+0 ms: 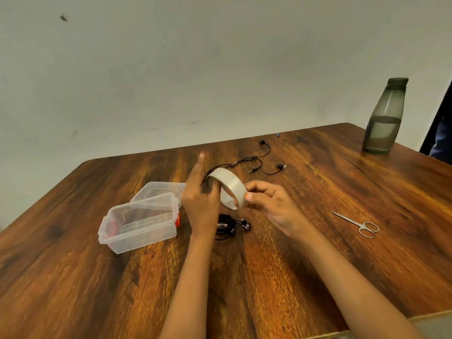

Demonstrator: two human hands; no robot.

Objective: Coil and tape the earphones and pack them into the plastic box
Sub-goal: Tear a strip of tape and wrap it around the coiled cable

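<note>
A roll of clear tape (228, 184) is held up over the middle of the table. My right hand (269, 204) pinches its near rim between thumb and fingers. My left hand (201, 194) has fingers through the roll's hole, index finger pointing up. Under the hands a coiled black earphone (228, 226) lies on the wood. A second black earphone (259, 162) lies uncoiled farther back. The clear plastic box (139, 223) stands open to the left, its lid (161, 189) flat behind it.
Small metal scissors (359, 223) lie on the right of the wooden table (269, 277). A dark translucent bottle (384, 118) stands at the far right corner. A dark-clothed person (440, 133) is at the right edge. A pale wall is behind.
</note>
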